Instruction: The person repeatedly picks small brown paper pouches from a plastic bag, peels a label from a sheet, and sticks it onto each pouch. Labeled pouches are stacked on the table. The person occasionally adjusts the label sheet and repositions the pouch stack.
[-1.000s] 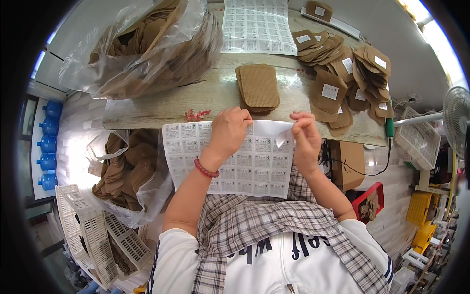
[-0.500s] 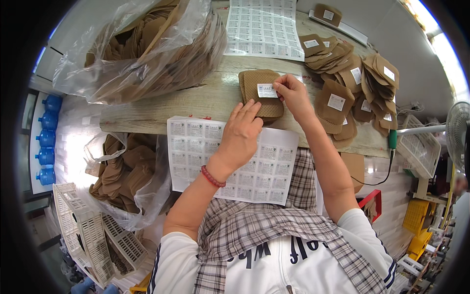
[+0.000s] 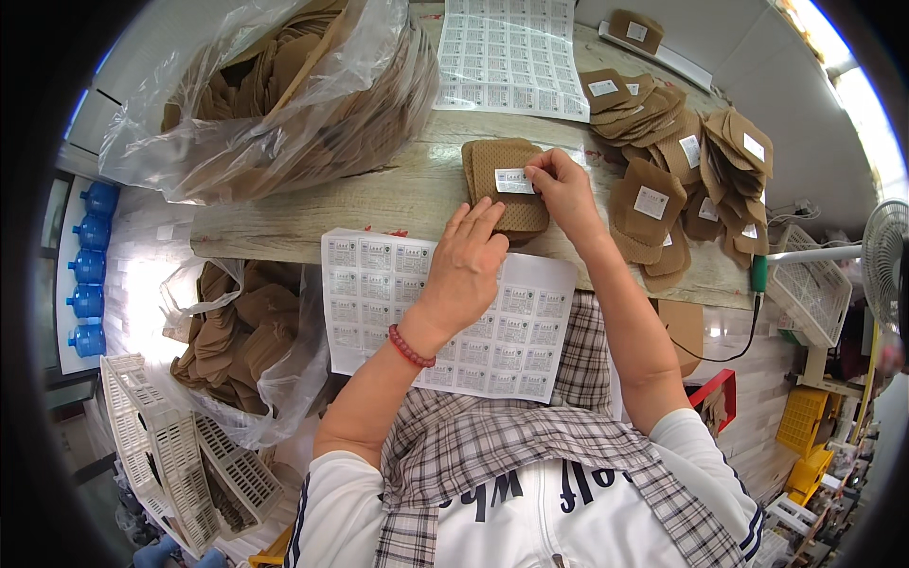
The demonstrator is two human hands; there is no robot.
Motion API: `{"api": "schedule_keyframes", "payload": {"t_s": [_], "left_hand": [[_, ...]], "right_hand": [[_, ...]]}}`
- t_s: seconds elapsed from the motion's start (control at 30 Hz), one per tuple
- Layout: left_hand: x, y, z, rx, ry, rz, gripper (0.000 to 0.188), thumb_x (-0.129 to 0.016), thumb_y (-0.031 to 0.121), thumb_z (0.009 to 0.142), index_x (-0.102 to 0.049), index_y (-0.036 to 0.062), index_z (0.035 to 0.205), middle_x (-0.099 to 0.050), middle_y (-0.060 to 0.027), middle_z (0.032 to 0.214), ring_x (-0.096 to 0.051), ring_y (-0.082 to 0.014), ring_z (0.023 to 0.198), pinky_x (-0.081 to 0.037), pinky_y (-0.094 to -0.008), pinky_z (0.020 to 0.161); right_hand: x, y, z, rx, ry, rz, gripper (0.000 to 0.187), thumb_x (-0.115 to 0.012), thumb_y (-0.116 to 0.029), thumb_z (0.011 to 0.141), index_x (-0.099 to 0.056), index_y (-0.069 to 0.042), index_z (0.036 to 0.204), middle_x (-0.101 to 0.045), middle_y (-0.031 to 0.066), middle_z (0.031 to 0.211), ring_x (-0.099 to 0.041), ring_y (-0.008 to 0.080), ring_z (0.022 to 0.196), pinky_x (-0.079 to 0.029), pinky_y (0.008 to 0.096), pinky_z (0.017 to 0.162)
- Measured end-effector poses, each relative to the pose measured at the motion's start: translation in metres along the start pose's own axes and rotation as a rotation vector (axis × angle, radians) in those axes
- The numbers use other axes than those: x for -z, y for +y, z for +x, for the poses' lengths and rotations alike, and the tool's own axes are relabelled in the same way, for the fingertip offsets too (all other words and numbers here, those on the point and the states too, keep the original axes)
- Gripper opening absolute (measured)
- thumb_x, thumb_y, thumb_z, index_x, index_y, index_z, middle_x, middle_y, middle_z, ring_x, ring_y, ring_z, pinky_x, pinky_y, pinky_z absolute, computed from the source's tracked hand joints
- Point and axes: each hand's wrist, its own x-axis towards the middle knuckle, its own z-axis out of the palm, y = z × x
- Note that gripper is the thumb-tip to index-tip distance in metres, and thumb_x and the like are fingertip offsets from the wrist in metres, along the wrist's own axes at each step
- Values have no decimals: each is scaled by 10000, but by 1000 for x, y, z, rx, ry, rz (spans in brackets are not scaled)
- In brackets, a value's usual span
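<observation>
Across the person's lap lies one white label sheet [image 3: 502,350], its upper edge near the surface [image 3: 398,194]. To the left, a clear plastic bag [image 3: 294,402] holds loose brown pads [image 3: 251,331], too overlapped to count; beside it stand at least two white slatted crates [image 3: 170,445]. To the right, one red box [image 3: 731,398] contains some brown pieces. At the surface's near edge, the left hand [image 3: 469,256] has its grip loose, fingers extended, fingertips against one stack of brown pads [image 3: 519,210]. The right hand [image 3: 566,194] has its grip pinched on the right end of one white label [image 3: 511,180], which lies over the stack's top pad. Farther off, one large clear bag [image 3: 379,114] bulges with uncounted brown pads; a second label sheet [image 3: 511,57] lies right of it. Right of that spreads a labelled pile [image 3: 651,201], at least seven labels showing. One labelled pad [image 3: 636,31] stands farthest back.
</observation>
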Motion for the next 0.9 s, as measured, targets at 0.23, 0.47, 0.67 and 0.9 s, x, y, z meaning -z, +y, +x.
{"api": "schedule_keyframes", "payload": {"t_s": [0.23, 0.47, 0.67, 0.9], "left_hand": [[5, 5, 4, 14, 23, -14, 60, -531, 5, 835, -573, -21, 801, -492, -271, 1384, -482, -419, 1252, -346, -515, 1110], [-3, 1, 0, 6, -25, 90, 51, -554, 4, 815, -569, -17, 770, -491, -253, 1405, -463, -375, 1294, -325, -505, 1090], [-3, 4, 2, 24, -48, 118, 39, -549, -7, 803, -574, -11, 773, -507, -246, 1388, -449, -368, 1309, -293, -553, 1096], [-3, 5, 1, 28, -46, 115, 42, -547, -5, 806, -575, -4, 774, -492, -248, 1402, -431, -375, 1323, -255, -576, 1118]], "right_hand": [[-3, -4, -5, 81, 48, -100, 97, -663, -72, 883, -623, 9, 919, -676, 102, 798, -621, 169, 730, -507, 320, 699], [-8, -11, -12, 139, 89, -218, 119, -661, -89, 885, -586, -2, 917, -669, 148, 835, -652, 284, 762, -511, 378, 701], [-20, -7, -22, 252, 188, -479, 201, -632, -105, 887, -561, -72, 1072, -594, 129, 973, -639, 350, 859, -522, 449, 723], [-13, 1, -11, 266, 371, -511, 212, -675, -194, 885, -684, -137, 1088, -605, 66, 1031, -645, 294, 873, -521, 415, 716]]}}
